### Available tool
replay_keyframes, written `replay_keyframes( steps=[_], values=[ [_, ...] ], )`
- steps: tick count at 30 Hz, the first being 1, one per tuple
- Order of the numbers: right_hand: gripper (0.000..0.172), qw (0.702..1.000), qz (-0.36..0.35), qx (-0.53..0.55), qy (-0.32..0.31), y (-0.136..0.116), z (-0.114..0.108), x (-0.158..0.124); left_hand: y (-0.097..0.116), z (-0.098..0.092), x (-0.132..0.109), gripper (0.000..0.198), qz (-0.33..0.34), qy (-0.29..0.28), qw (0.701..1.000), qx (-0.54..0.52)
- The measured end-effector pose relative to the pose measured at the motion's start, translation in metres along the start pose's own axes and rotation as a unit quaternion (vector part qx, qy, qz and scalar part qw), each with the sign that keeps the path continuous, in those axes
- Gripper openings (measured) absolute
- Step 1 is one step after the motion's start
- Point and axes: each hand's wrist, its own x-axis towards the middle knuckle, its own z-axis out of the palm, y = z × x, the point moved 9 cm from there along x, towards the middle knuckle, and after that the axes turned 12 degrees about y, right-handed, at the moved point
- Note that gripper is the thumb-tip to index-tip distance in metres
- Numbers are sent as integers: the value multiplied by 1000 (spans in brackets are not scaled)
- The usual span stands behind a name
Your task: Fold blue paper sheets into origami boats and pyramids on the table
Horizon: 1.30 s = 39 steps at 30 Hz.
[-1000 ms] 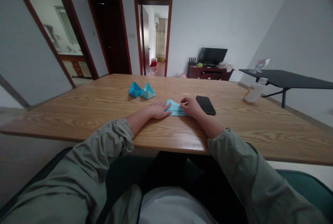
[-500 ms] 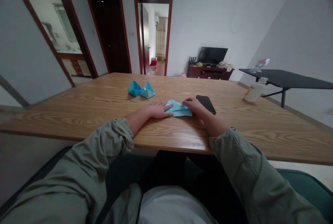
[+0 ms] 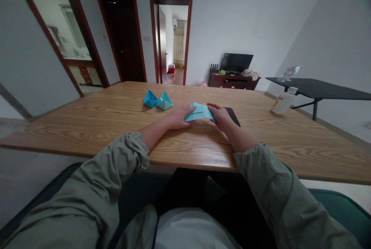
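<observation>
A light blue folded paper point(image 3: 198, 112) is raised off the wooden table point(image 3: 116, 117), tilted toward me, between both hands. My left hand point(image 3: 177, 118) grips its left edge with closed fingers. My right hand point(image 3: 220, 115) grips its right edge the same way. Two finished folded paper shapes, one darker blue point(image 3: 150, 99) and one pale teal point(image 3: 165, 101), stand together on the table just beyond my left hand.
A black phone point(image 3: 232, 115) lies flat behind my right hand, partly hidden by it. A white bottle point(image 3: 283, 101) stands at the table's right side. A dark side table point(image 3: 319, 87) is further right; doorways and a TV stand line the far wall.
The light blue paper lay flat under both hands; now both hands have lifted it off the table and tilted it up. My right hand moved slightly away from me.
</observation>
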Motion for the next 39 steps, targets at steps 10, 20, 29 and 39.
replay_keyframes(
  steps=[10,20,29,39],
  values=[
    [45,1000,-25,4,-16,-14,18,-13,-53,-26,9,42,-239,253,866,-359],
    [24,978,-22,-107,-178,-1,72,-47,-42,-20,18,44,-301,325,670,-595],
    [28,970,-124,-142,-156,-5,56,-23,-81,-45,7,41,-321,314,678,-582],
    [28,968,-158,-182,-73,-3,31,2,-124,-65,-22,45,-340,256,827,-367]
  ],
)
